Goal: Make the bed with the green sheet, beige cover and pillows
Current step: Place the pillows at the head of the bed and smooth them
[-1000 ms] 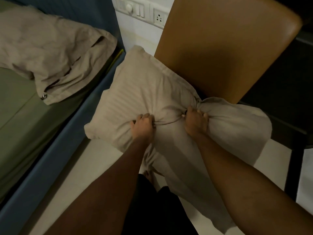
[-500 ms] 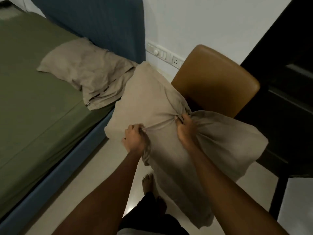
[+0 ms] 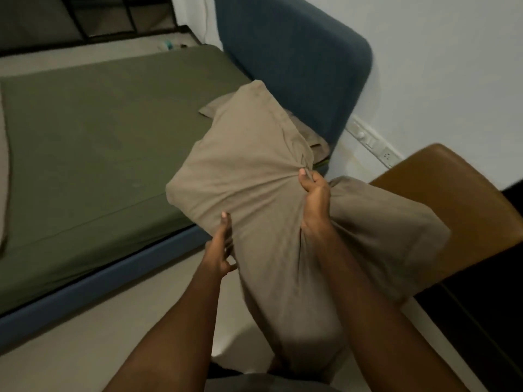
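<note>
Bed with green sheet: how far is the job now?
Done: the green sheet lies flat on the blue-framed bed. In hand: the right hand grips the beige fabric pillow; the left hand touches it. Left: place pillows; spread the beige cloth at bed's edge, perhaps the cover.

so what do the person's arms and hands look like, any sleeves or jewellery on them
The left forearm and right forearm are bare right down to the bottom edge of the picture, with no sleeves in view. The left hand and right hand wear no gloves. No watch, bracelet or ring shows. The visible nails are short and pale.
</note>
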